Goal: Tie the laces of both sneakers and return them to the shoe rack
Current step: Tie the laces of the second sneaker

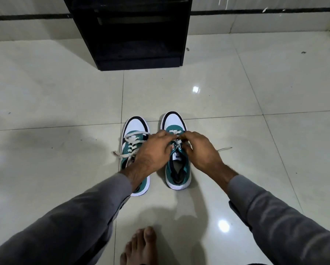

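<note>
Left hand reaches in from the lower left of the frame, its grey sleeve crossing over the heel of the left sneaker, and its fingers are curled tight, pinching the white lace of the right sneaker at the centre of the frame. That left sneaker stands just left of centre, toe pointing up the frame, its own lace loose, one end trailing out onto the tiled floor to its left. Right of it, close beside and parallel, stands the right sneaker, teal and white, directly beneath both hands. Right hand comes in from the lower right, fingers also bent closed on the same lace, fingertips almost meeting those of the left hand above the tongue. One lace end runs out to the right past this hand, lying on the floor. Black shoe rack stands at the top centre, well apart from the sneakers. A bare foot shows at the bottom centre.
</note>
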